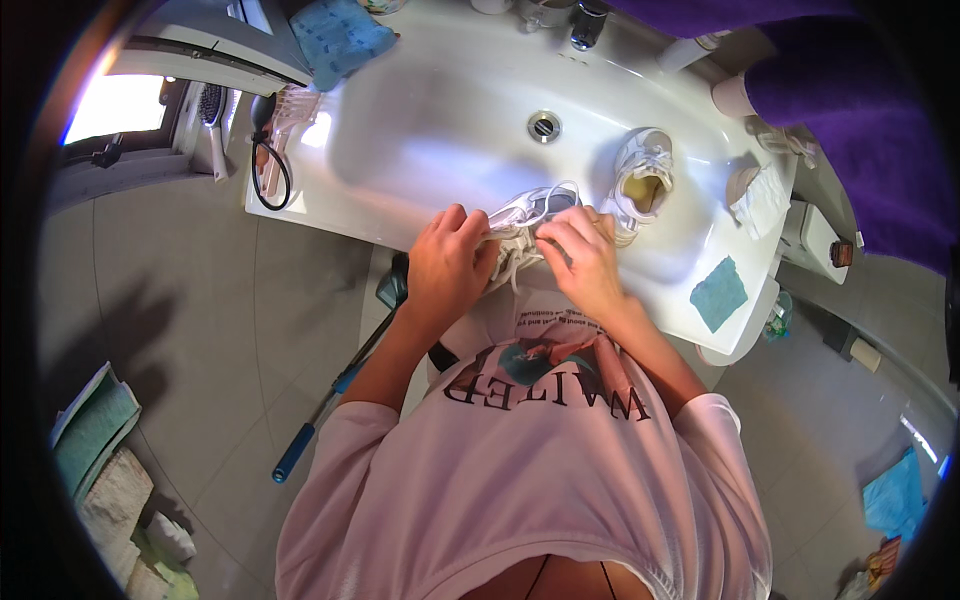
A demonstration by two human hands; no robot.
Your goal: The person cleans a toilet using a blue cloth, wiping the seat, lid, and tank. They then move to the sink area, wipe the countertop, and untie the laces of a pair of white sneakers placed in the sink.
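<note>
A white lace-up sneaker [517, 211] is at the front edge of the washbasin, between my two hands. My left hand [451, 259] grips its left side with bent fingers, hiding part of the upper. At the laced part, my right hand [583, 259] has thumb and fingertips drawn together on the white shoelace [551, 212]. One lace loop stands up above the shoe, and other lace strands hang over the front. Just right of my right hand, a second white sneaker [643, 180] with a yellowish insole lies in the basin.
The white basin [442, 97] has a drain [544, 127] at its middle. A green cloth [718, 294] and a white crumpled cloth [761, 201] lie on its right rim. On the left rim are a black rubber bulb with tubing [262, 114] and a blue patterned pouch [341, 41].
</note>
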